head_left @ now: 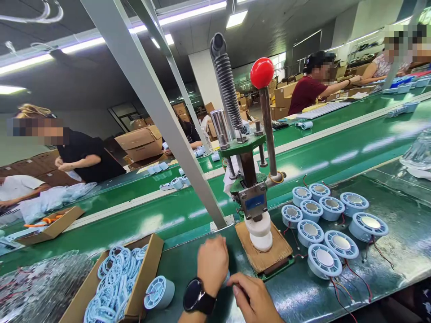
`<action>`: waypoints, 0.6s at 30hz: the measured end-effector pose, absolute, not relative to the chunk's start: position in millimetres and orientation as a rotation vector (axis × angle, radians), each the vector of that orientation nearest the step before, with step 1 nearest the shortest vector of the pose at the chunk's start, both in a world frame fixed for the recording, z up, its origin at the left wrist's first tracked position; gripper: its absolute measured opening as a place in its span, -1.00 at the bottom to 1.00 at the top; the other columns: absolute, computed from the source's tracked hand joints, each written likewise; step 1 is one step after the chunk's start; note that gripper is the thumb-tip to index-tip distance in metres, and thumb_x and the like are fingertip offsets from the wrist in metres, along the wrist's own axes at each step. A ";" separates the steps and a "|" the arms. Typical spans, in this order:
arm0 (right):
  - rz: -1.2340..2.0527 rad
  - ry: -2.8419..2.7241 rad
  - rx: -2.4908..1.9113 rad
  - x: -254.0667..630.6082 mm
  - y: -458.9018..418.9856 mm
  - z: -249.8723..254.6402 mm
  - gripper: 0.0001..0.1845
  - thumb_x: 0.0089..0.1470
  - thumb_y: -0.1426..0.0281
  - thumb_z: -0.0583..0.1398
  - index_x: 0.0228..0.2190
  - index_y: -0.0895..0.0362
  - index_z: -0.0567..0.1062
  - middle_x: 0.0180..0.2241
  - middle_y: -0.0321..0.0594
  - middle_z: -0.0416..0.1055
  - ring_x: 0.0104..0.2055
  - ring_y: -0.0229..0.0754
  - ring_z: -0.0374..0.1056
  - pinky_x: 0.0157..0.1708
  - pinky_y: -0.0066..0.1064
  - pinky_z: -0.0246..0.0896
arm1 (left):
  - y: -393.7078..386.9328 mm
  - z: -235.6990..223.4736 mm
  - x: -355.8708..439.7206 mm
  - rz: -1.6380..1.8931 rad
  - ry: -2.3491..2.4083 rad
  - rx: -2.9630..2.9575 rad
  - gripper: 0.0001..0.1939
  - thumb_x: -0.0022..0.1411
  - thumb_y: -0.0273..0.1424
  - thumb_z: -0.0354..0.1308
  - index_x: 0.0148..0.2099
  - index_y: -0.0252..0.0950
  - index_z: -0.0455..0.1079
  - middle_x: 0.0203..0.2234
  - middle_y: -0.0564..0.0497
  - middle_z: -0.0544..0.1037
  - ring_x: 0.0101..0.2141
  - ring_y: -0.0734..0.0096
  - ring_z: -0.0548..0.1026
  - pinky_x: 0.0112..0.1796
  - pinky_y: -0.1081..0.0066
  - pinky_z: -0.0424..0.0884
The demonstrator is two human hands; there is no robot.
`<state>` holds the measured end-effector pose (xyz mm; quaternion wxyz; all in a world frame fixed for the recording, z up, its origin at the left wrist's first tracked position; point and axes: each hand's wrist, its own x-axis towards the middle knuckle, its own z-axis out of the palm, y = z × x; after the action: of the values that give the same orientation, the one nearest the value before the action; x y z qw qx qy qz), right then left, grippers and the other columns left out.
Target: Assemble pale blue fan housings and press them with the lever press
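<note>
My left hand (213,259), with a black watch on its wrist, is closed, knuckles up, left of the hand press. What its fingers hold is hidden and slightly blurred. Beside it my right hand (255,298) has bent fingers, thumb and forefinger close together by a small patch of a light blue part (226,279) between the hands. Whatever they pinch is too hidden to make out. The hand press (255,202) has a red ball lever (262,72) and a white round pressing block (261,240) over a wooden board (247,249).
Several light blue round housings (324,261) with silver discs and wires stand right of the press. A cardboard box (148,278) of blue rings and one blue cup (160,292) are at left, near clear plastic pieces (40,287). Beyond runs a green conveyor (155,217); co-workers sit across.
</note>
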<state>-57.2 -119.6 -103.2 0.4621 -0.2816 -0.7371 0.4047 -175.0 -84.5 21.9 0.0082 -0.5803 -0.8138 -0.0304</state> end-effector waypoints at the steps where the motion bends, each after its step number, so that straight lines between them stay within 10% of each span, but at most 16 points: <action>1: 0.976 -1.800 -0.700 -57.5 -120.8 -104.4 -0.71 0.19 0.38 -0.06 -0.29 0.09 0.46 -0.57 -0.34 0.32 -0.54 -0.30 0.25 -0.45 -0.52 0.11 | -85.5 12.5 -173.7 -0.103 -2.570 -1.822 -0.59 0.43 -0.36 -0.24 -0.32 -0.29 0.39 -0.41 -0.16 0.58 -0.32 0.18 0.54 -0.36 0.35 0.18; 18: 0.707 -1.929 -0.762 -67.7 -123.2 -129.5 -0.08 -0.14 0.53 0.22 0.27 0.07 0.08 0.19 -0.05 0.18 0.22 0.04 0.20 0.14 -0.22 0.25 | -143.3 -47.7 -198.3 -1.273 -3.012 -1.707 -0.48 0.12 0.11 -0.21 -0.46 -0.23 0.22 -0.50 0.01 0.40 -0.40 0.32 0.39 -0.34 0.37 0.32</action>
<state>-67.7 -123.2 -129.5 0.4575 -0.3091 -0.7829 0.2868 -198.3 -143.3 -47.7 -0.2701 -0.4454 -0.7863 -0.3322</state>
